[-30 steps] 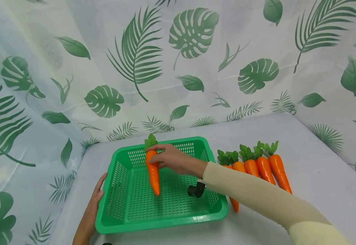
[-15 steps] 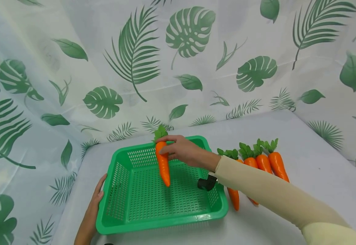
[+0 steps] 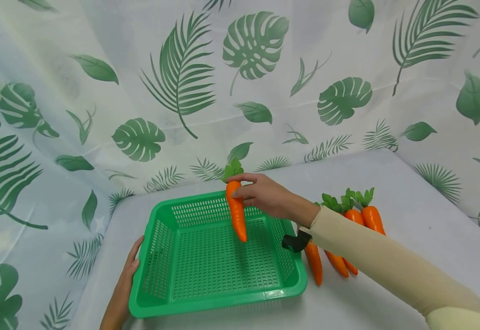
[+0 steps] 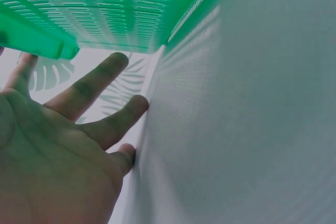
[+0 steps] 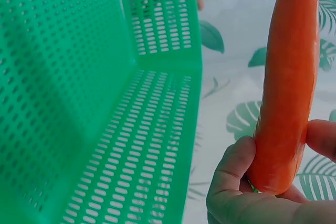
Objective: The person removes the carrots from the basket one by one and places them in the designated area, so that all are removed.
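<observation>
In the head view my right hand (image 3: pixel 264 195) pinches an orange carrot (image 3: pixel 236 213) near its leafy top, tip slanting down over the far right part of a green plastic basket (image 3: pixel 219 300). The right wrist view shows thumb and fingers around the thick end of the carrot (image 5: pixel 289 87), beside the basket's perforated wall (image 5: pixel 142 145). No carrot lies inside the basket. At its left side, my left hand (image 3: pixel 125 279) rests against the rim from outside. The left wrist view shows that hand (image 4: pixel 68 145) with fingers spread and fairly straight below the basket's rim.
Several more carrots (image 3: pixel 372 220) lie on the white-covered table (image 3: pixel 421 224) right of the basket, partly hidden by my right sleeve (image 3: pixel 380 261). A black wrist camera (image 3: pixel 295 242) hangs under my right wrist. Leaf-printed cloth (image 3: pixel 289 105) rises behind and at the sides.
My right hand has carried the carrot rightward and toward the back, up from the middle of the basket to above its far rim. The left hand and basket stay almost in place.
</observation>
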The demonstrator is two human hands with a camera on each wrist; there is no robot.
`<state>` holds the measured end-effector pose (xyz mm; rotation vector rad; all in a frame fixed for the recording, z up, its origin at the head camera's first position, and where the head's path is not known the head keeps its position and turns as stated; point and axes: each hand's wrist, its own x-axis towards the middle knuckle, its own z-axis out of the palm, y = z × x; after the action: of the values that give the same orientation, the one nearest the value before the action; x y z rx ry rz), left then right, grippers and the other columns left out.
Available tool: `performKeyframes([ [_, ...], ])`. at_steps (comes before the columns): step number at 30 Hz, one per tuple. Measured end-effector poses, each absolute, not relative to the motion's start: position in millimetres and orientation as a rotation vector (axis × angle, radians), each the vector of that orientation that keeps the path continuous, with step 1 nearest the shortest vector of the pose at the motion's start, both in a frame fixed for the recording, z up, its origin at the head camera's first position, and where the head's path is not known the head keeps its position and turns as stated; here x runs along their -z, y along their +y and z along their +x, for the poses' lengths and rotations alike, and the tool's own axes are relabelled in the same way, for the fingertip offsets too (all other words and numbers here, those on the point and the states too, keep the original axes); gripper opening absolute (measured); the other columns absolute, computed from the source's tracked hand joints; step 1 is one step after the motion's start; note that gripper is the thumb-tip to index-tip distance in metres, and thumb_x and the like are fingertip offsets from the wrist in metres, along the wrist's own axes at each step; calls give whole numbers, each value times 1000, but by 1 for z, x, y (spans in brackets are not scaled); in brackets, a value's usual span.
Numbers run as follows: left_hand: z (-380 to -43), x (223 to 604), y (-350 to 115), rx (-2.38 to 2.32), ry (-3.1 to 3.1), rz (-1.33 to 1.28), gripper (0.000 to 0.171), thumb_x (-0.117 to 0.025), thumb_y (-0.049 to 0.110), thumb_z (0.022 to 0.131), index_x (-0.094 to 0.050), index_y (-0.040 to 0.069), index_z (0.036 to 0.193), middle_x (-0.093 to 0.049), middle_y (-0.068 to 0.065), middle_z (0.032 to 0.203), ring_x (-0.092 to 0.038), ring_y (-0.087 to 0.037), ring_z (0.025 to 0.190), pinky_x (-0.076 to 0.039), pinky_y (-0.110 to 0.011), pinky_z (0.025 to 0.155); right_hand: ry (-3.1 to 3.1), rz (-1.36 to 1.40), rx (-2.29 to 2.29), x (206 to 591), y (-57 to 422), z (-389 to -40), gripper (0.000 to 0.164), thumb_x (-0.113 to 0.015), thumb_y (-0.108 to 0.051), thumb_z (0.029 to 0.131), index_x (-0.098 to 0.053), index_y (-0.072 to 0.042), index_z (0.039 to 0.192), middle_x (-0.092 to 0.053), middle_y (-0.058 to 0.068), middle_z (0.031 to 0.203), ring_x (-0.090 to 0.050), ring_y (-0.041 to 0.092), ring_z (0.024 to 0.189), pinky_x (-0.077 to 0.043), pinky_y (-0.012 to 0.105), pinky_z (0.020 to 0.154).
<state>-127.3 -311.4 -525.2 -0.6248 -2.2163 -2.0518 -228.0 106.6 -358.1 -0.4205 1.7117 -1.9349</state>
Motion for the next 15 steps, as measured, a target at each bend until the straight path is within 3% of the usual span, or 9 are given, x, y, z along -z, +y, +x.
performKeyframes([
  [4,-123,516,-305,2038,-2262,-586,56,-24,22,114,-35,56,156,-34,31,149,-45,10,128,-39,-13,97,1721,-427,1926,356,118,-229,56,-59,0,102,-47,2,157,-48,22,154,-57,34,121,-51,44,102],
  [8,-126,509,-301,2030,-2203,-708,67,-21,11,111,-39,59,153,-38,37,148,-43,12,127,-37,-12,96,1740,-442,1909,354,129,-227,57,-58,-1,103,-46,3,158,-45,22,155,-55,35,124,-48,48,107],
  [13,-133,515,-305,2054,-2128,-812,63,-25,14,112,-42,57,154,-41,37,148,-45,12,126,-37,-11,95,1761,-433,1903,353,145,-227,58,-59,-3,102,-45,4,158,-42,24,157,-55,34,125,-48,47,107],
  [15,-135,521,-308,2059,-2104,-827,64,-23,12,111,-42,49,159,-41,33,151,-45,10,128,-36,-12,97,1769,-425,1905,353,151,-227,58,-60,-3,102,-45,4,158,-43,24,157,-55,34,125,-49,45,106],
])
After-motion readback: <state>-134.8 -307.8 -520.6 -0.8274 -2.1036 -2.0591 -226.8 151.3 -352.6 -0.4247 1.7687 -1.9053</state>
